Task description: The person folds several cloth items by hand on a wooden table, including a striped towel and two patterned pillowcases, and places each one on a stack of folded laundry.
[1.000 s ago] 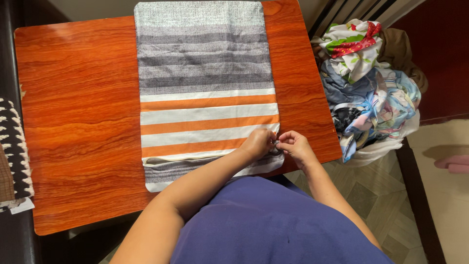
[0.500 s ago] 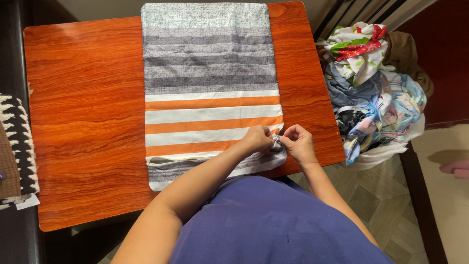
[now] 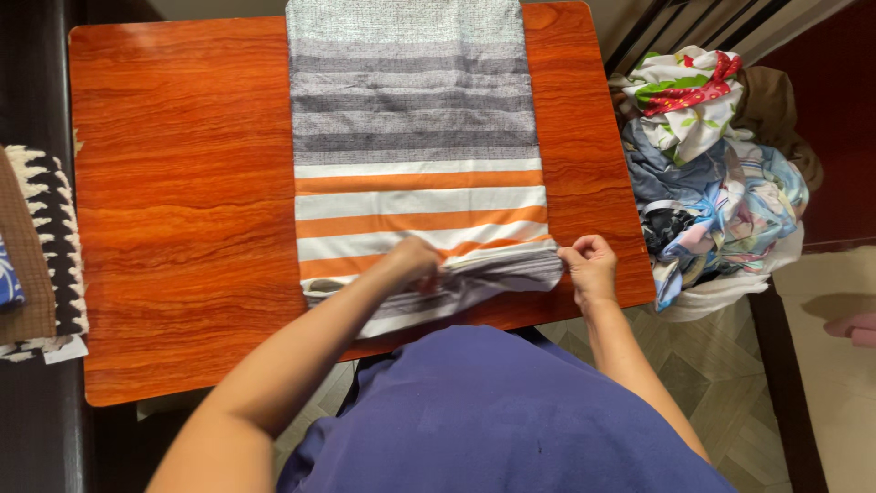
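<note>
1. My left hand (image 3: 415, 262) reaches across from lower left, palm down on the striped pillowcase (image 3: 415, 155), grip flat and loose
2. My right hand (image 3: 591, 267) pinches the pillowcase's near right corner, grip narrow
3. Pillowcase lies mid-counter (image 3: 173, 183), near end bunched; laundry basket (image 3: 716, 183) beside the right edge

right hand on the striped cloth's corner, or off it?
Touching. The head view shows the right hand with its fingers pinched on the near right corner of the striped cloth, no gap between them.
</note>
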